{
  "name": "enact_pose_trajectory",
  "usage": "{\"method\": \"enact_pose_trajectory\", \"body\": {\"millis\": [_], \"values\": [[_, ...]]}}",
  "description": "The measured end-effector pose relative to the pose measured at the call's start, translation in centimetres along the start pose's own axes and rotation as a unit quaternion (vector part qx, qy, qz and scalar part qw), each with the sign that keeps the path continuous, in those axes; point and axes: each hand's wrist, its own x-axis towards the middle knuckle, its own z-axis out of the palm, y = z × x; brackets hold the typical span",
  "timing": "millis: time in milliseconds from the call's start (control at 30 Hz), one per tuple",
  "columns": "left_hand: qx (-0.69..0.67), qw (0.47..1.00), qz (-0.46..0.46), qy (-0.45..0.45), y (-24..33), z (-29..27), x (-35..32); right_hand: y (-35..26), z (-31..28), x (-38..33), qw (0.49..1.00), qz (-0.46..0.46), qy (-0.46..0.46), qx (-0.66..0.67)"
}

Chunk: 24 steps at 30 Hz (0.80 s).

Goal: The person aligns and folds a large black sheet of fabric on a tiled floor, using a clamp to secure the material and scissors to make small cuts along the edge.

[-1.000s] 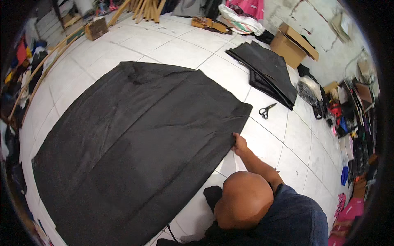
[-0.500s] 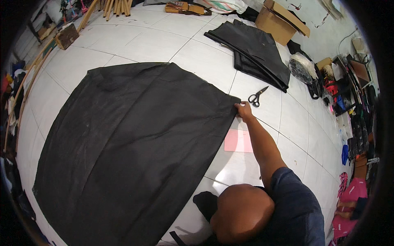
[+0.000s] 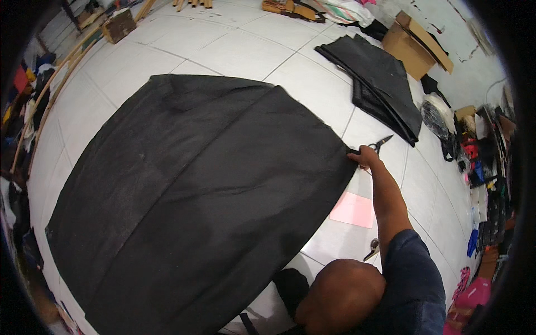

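A large sheet of black fabric (image 3: 223, 184) is spread over the white tiles, with long creases running across it. My right hand (image 3: 365, 158) pinches the sheet's right corner between thumb and fingers, the arm stretched out from a dark blue sleeve. Just beyond the hand lie black-handled scissors (image 3: 385, 142), their handles partly hidden behind it. A pink rectangular sheet (image 3: 353, 210) rests below the hand, beside the fabric's edge. My left hand is out of sight.
Folded black material (image 3: 377, 84) lies at the far right, near an open cardboard box (image 3: 416, 47). A small metal tool (image 3: 373, 249) is on the floor by my bent knee (image 3: 349, 290). Wooden poles (image 3: 61, 92) and clutter line the left side; piled goods (image 3: 486, 162) line the right.
The view has shifted, so the scene sits further right and lower. My right hand still grips the corner and now overlaps the scissors' handles. The small metal tool has come into sight.
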Motion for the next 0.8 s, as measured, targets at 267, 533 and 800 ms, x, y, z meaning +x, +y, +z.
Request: {"method": "enact_pose_trajectory", "body": {"millis": [267, 533, 800], "values": [[-0.298, 0.921, -0.219, 0.118, -14.6, -12.1, -3.5, -4.1, 11.1, -16.8, 0.960, 0.038, 0.142, 0.239], [-0.471, 0.823, -0.276, 0.155, -25.9, -19.7, -8.8, -5.1, 15.6, -18.2, 0.774, 0.083, -0.073, 0.623], [-0.484, 0.846, -0.130, 0.183, -24.2, -27.0, -0.7, -15.0, 5.1, -9.8, 0.731, -0.082, -0.025, 0.677]]}}
